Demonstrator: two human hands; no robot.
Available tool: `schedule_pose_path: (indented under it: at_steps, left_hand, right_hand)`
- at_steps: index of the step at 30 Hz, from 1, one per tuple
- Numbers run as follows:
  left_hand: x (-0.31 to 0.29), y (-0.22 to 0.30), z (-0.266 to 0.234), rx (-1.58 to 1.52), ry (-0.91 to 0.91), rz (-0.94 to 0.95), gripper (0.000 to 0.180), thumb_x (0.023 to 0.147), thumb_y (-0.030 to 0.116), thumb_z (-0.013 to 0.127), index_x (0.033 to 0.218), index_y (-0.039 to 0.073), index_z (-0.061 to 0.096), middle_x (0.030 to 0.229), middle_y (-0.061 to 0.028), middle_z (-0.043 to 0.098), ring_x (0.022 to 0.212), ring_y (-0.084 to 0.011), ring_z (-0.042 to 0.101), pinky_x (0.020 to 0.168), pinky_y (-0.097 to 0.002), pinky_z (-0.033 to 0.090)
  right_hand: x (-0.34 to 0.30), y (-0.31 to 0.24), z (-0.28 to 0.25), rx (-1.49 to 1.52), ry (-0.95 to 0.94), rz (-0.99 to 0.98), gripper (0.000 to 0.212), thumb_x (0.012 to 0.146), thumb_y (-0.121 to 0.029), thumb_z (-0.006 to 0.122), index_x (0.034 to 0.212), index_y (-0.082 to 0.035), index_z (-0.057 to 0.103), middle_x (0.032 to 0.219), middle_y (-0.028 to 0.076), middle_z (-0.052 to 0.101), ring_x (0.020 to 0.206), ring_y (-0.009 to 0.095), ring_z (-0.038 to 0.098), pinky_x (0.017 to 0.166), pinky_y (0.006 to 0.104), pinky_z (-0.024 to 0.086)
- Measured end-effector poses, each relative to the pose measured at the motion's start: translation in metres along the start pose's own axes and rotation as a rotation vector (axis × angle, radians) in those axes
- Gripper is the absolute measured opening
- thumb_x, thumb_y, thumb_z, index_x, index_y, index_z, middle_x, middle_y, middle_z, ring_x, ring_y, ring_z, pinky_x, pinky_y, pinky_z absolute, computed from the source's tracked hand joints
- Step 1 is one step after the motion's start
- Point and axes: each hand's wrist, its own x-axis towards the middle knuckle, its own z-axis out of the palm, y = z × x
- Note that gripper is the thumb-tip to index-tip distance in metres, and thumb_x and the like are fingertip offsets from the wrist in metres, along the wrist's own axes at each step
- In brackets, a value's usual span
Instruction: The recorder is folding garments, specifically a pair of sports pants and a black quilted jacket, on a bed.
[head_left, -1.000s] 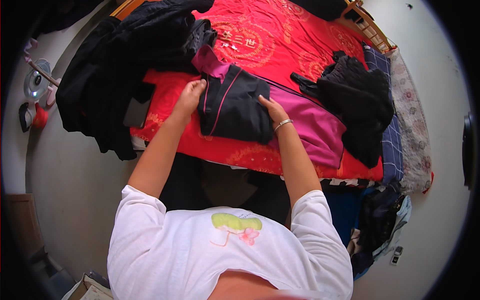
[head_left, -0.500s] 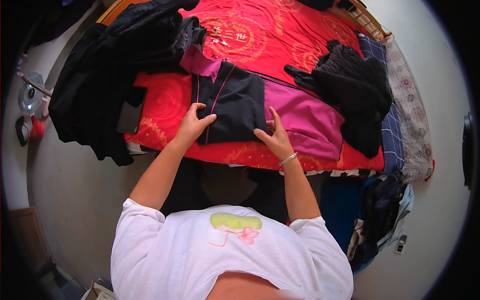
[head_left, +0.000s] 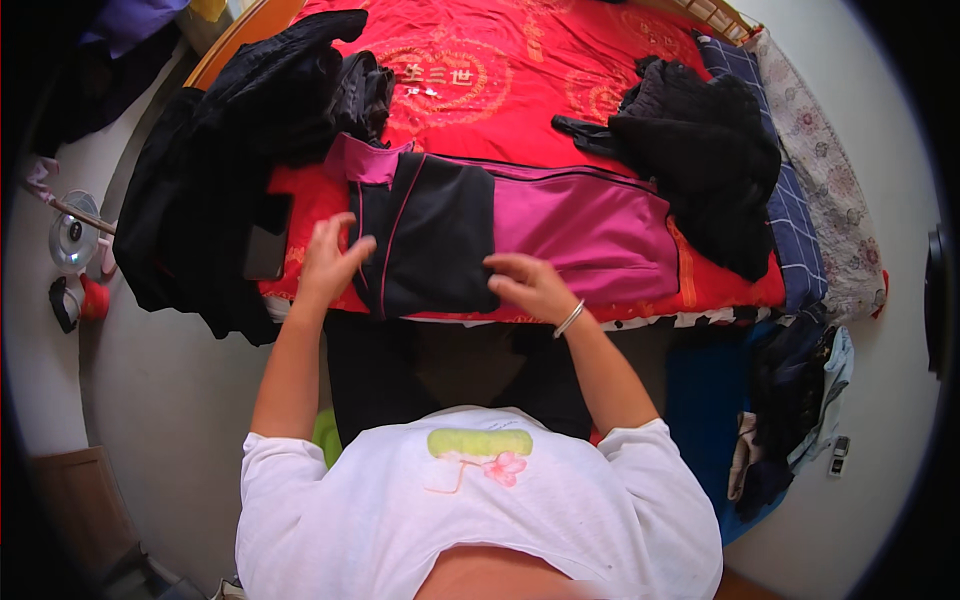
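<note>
At frame centre, a black and magenta jacket lies flat on the red bed cover, near its lower edge. The left hand, its grip spread, rests at the folded black part's left edge; the right hand, flat and spread, presses its lower right corner. A round gold emblem with pale characters sits upper centre. Dark clothes lie heaped at left.

Head camera looks steeply down, close over the bed.
</note>
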Motion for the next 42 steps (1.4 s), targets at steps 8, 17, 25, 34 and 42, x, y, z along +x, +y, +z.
schedule_pose_path:
  at_steps: [8,17,25,34,42]
  left_hand:
    - [0.122,0.017,0.069,0.099,0.216,0.296,0.03,0.084,0.029,0.055,0.101,0.005,0.063,0.102,-0.0138,0.06,0.097,-0.0308,0.054,0.084,-0.0388,0.043]
    - [0.124,0.01,0.084,0.207,0.076,0.174,0.036,0.08,0.039,0.06,0.088,0.004,0.061,0.089,-0.0139,0.061,0.088,-0.032,0.058,0.074,-0.0421,0.044]
    - [0.142,-0.02,0.106,0.166,0.115,0.02,0.037,0.083,0.045,0.055,0.086,0.009,0.061,0.084,-0.0136,0.062,0.083,-0.0328,0.06,0.071,-0.0438,0.046]
    - [0.086,0.08,0.086,0.416,0.177,0.567,0.042,0.08,0.04,0.059,0.11,0.011,0.057,0.118,-0.0097,0.051,0.114,-0.027,0.044,0.099,-0.0463,0.027]
    - [0.047,0.055,0.138,0.552,-0.072,0.398,0.057,0.083,0.052,0.049,0.125,0.015,0.05,0.137,-0.014,0.037,0.129,-0.0294,0.029,0.104,-0.0508,0.019]
  right_hand:
    - [0.125,0.005,-0.029,0.033,0.438,0.006,0.035,0.083,-0.022,0.061,0.109,0.002,0.059,0.092,0.011,0.065,0.062,0.013,0.062,0.052,0.0261,0.049]
    - [0.154,0.03,-0.03,0.073,0.383,0.166,0.022,0.08,-0.021,0.065,0.085,-0.001,0.068,0.067,0.005,0.064,0.054,0.01,0.059,0.045,0.0232,0.045]
    - [0.132,0.034,-0.035,-0.432,0.587,-0.275,0.017,0.079,-0.019,0.06,0.09,-0.007,0.066,0.084,0.01,0.065,0.077,0.022,0.063,0.066,0.0329,0.049]
    - [-0.036,0.011,-0.131,-0.808,0.877,-0.195,0.027,0.077,-0.024,0.063,0.098,-0.006,0.064,0.103,0.012,0.062,0.102,0.026,0.055,0.091,0.0373,0.04]
    - [-0.085,0.095,-0.263,-0.461,1.001,0.243,0.044,0.082,-0.035,0.061,0.109,-0.001,0.06,0.098,0.015,0.065,0.089,0.022,0.063,0.079,0.03,0.047]
